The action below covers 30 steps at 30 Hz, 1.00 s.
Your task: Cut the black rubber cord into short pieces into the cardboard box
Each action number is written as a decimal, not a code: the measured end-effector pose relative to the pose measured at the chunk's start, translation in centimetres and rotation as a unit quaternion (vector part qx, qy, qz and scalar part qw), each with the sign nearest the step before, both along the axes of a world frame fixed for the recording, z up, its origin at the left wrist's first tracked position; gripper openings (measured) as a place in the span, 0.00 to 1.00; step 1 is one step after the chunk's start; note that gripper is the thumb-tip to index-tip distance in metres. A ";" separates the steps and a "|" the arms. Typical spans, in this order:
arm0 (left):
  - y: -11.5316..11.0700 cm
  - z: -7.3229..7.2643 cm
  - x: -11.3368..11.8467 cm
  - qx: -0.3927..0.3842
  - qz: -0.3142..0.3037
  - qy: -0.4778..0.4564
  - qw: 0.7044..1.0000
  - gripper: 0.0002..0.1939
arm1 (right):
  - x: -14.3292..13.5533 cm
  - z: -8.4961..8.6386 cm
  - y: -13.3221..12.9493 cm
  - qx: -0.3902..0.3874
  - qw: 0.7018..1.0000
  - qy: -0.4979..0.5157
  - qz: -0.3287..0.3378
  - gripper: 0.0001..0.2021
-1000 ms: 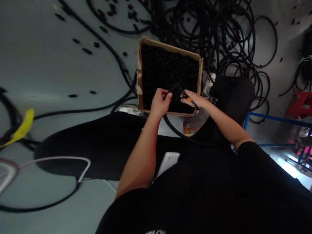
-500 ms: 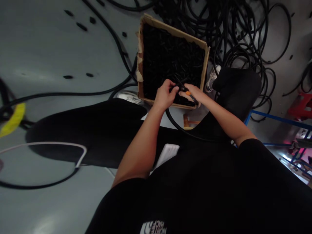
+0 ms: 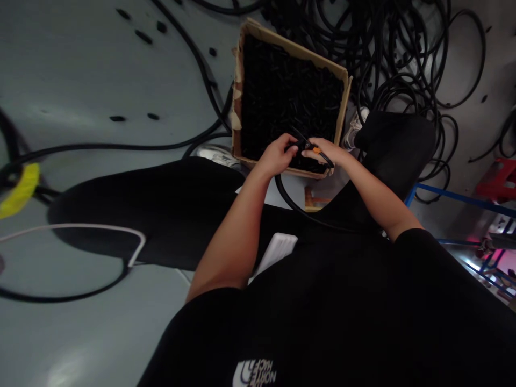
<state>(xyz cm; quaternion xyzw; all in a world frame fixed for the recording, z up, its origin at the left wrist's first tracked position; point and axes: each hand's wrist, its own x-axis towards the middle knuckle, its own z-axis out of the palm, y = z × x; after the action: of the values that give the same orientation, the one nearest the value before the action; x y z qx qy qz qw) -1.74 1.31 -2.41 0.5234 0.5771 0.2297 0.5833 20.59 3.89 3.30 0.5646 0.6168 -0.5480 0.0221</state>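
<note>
The hands have closed together since a second ago. The left hand (image 3: 277, 157) grips the hose (image 3: 291, 203) end; the right hand (image 3: 327, 155) is closed on an orange-handled cutter (image 3: 318, 152), over the box (image 3: 345, 102) of black pieces. Cutting looks underway; next needs the blade square on the hose.

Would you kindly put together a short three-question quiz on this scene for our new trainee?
1. True or false: the cardboard box holds white parts.
2. Which hand grips the black hose: A) left hand, B) right hand, C) neither?
3. Fill in: the tool with the orange mark is held in the ___ hand.

Key
1. False; the box is filled with black pieces.
2. A; the hose runs down from the left hand toward the lap.
3. Right; it is held over the box's near edge.
</note>
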 end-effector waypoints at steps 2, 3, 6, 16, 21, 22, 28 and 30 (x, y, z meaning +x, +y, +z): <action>-0.2 0.0 0.1 0.013 -0.002 -0.005 1.000 0.07 | 0.2 0.3 0.1 -0.004 1.000 0.010 -0.002 0.17; -0.2 -0.2 0.1 0.017 0.011 -0.010 1.000 0.09 | 0.3 0.3 0.2 -0.004 1.000 0.008 -0.009 0.17; -0.1 -1.1 -0.1 0.005 0.082 -0.042 0.996 0.20 | 0.3 0.1 0.2 -0.013 0.999 -0.001 -0.039 0.18; 0.7 0.1 0.1 -0.123 0.170 -0.105 0.972 0.18 | 0.4 -1.3 0.0 -0.006 0.999 0.047 0.001 0.08; 0.1 0.2 0.6 -0.122 0.132 -0.097 0.979 0.23 | -0.1 -1.4 -0.1 0.005 0.998 0.060 0.020 0.08; 0.0 0.0 0.7 -0.119 0.121 -0.095 0.981 0.25 | -0.2 -1.4 -0.1 0.009 0.998 0.062 0.019 0.09; 0.2 -1.9 0.8 -0.057 0.103 -0.076 0.990 0.34 | -0.5 -0.8 0.1 0.022 0.998 0.062 0.003 0.15; 0.5 -2.0 0.6 -0.044 0.116 -0.070 0.990 0.36 | -0.6 -0.3 0.2 0.030 0.999 0.042 -0.007 0.16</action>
<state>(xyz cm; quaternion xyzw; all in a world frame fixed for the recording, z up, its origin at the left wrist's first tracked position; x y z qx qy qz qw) -1.19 1.83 -4.36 0.4098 0.6012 0.3060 0.6140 19.95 4.07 3.02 0.5459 0.6294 -0.5525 -0.0243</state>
